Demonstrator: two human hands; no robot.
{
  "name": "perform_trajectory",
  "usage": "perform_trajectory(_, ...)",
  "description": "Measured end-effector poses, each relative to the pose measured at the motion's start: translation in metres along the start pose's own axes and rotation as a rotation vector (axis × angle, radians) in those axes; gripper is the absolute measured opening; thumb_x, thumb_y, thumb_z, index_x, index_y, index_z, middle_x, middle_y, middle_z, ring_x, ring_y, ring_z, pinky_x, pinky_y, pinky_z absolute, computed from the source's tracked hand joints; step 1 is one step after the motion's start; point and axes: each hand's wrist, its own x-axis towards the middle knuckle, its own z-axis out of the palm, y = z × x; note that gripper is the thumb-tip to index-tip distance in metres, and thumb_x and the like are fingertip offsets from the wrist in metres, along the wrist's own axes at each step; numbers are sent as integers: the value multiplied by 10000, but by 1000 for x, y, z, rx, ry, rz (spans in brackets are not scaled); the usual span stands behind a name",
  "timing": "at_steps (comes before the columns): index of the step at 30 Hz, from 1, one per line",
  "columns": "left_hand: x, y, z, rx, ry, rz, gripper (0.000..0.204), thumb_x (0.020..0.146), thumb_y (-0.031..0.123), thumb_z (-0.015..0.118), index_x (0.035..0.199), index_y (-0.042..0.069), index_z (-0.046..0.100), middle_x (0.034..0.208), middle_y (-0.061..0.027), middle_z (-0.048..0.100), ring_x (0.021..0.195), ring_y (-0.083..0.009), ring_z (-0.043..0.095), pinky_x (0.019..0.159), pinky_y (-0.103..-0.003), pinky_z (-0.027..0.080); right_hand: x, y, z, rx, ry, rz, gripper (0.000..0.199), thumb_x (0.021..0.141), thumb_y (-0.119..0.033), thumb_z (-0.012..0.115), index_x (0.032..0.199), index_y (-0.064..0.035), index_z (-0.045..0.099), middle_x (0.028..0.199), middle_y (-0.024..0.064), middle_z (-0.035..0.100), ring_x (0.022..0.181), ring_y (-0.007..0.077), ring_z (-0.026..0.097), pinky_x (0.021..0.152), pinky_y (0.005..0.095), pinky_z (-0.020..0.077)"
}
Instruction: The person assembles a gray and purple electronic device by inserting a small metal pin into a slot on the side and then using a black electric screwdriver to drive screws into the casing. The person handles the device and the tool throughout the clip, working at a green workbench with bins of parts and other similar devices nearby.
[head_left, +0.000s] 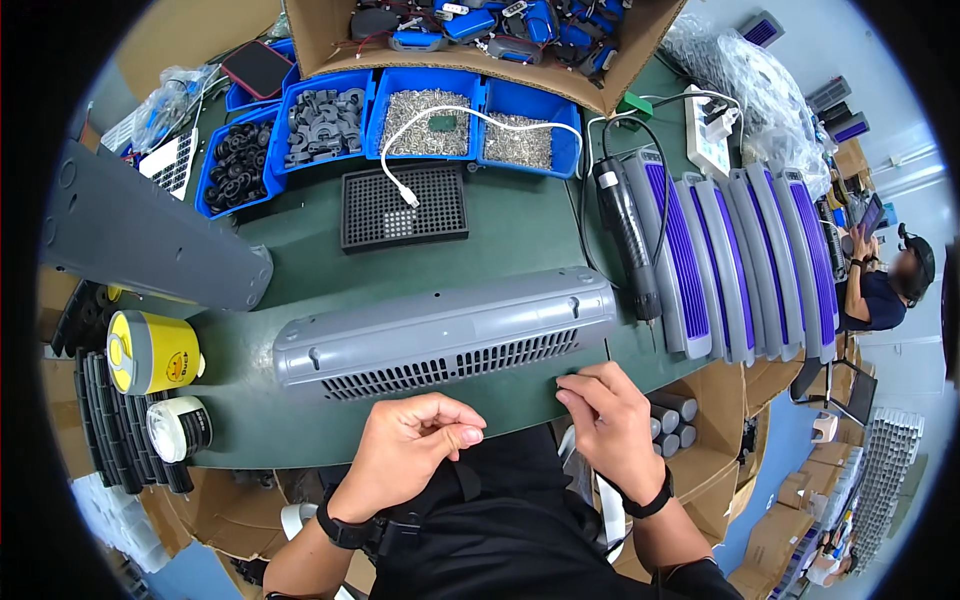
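The bare left hand (395, 458) has a broad black band (343, 528) at its wrist, with a boxy black attachment (398, 532) on the inner side. A rounded, dark black wristband (650, 497) circles the wrist of the bare right hand (612, 432). The forearms are bare for most of their visible length. Loose black fabric clothing (510, 545), softly creased, covers the torso.

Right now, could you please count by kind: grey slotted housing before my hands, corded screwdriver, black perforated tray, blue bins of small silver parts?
Grey slotted housing: 1
Corded screwdriver: 1
Black perforated tray: 1
Blue bins of small silver parts: 2
Total: 5
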Motion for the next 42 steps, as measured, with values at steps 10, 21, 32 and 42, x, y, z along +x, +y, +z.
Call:
perform_trajectory(10,-4,1,-4,48,-5,-62,83,950,-24,747,1022,-49,778,914,-95,768,777,-102,682,695,-252,573,4,-6,7,-111,-6,-13,136,855,60,728,966,-14,700,928,114,659,791,313,674,634,396,549)
perform_trajectory(21,-2,-6,-10,19,-73,-14,117,977,-3,720,1071,-28,785,923,-79,772,791,-98,682,728,-251,579,8,0,0,-3,229,93,155,899,86,718,1025,3,686,972,123,661,695,222,636,593,330,509)
perform_trajectory(32,1,-7,-12,-36,9,50,94,951,-43,736,1037,-66,765,939,-124,763,811,-134,704,724,-276,601,10,15,16,215,356,136,412,874,52,779,1274,22,687,951,100,689,708,147,635,562,266,509)
perform_trajectory(42,0,-8,-11,-29,5,68,80,951,-31,745,1028,-51,748,940,-129,762,810,-145,707,716,-285,605,30,27,-4,86,288,293,245,899,17,746,1142,-11,737,956,126,709,679,245,654,639,349,527)
